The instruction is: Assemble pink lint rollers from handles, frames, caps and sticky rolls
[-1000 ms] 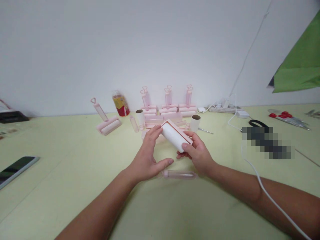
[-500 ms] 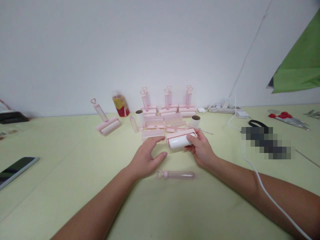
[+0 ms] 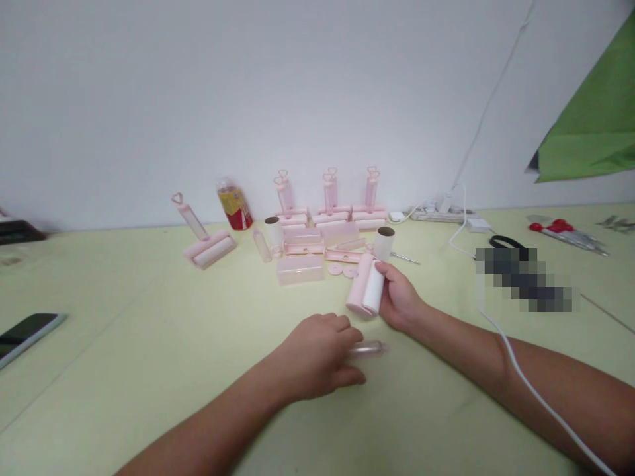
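Right hand [image 3: 401,301] grasps roller [image 3: 362,285]; left hand [image 3: 320,356] over handle [image 3: 368,350], grip unclear; greenish table [image 3: 159,317], wall [image 3: 198,99].

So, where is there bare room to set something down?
Free: pale-green tabletop between the black-screened phone and left hand; nearest us, between the bare forearms. Crowded: back middle, where pink plastic rollers and white hollow tubes bunch together.

Pale green tabletop [image 3: 149,311] under pink rollers [image 3: 211,250], red-handled tools [image 3: 562,227] and (far left) a phone [image 3: 27,336].
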The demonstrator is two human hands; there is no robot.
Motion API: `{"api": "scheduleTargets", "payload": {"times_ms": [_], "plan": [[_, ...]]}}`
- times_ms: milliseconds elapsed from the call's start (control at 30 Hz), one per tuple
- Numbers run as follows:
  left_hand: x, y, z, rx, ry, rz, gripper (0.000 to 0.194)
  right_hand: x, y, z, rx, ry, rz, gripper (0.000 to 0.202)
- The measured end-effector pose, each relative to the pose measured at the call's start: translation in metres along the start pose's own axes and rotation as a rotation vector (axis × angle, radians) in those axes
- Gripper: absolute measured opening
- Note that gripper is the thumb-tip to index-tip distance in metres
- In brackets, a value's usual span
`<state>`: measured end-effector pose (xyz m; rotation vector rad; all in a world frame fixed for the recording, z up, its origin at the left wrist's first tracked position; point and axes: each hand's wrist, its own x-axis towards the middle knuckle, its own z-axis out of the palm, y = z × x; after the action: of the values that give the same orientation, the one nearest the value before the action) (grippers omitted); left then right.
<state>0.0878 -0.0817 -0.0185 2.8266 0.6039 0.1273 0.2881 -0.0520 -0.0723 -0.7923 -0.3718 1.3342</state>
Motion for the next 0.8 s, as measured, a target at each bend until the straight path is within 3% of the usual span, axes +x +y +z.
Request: {"api": "scheduleTargets", "payload": {"times_ms": [100,200,333,500,633,800], "plan": [[-0.004,-0.006,-0.005,-0.035,-0.091,0.000,0.017,0.000,-0.007,-0.001,-0.021,0.043,0.124,0.019],[-0.014,-0.015,-0.019,-0.145,-0.088,-0.049,0.013,-0.002,-0.013,-0.005,-0.056,-0.055,0.226,0.020],[-0.025,-0.025,-0.033,-0.195,0.035,-0.158,0.017,-0.008,-0.013,-0.010,-0.066,-0.324,0.303,0.027],[-0.025,-0.031,-0.030,-0.167,0.195,-0.131,0.022,-0.013,-0.007,-0.011,-0.104,-0.532,0.217,0.040],[-0.024,-0.033,-0.027,-0.143,0.243,-0.127,0.025,-0.013,-0.006,-0.012,-0.129,-0.545,0.204,0.040],[-0.022,-0.034,-0.026,-0.191,0.194,-0.176,0.028,-0.011,-0.005,-0.014,-0.164,-0.515,0.197,0.042]]}}
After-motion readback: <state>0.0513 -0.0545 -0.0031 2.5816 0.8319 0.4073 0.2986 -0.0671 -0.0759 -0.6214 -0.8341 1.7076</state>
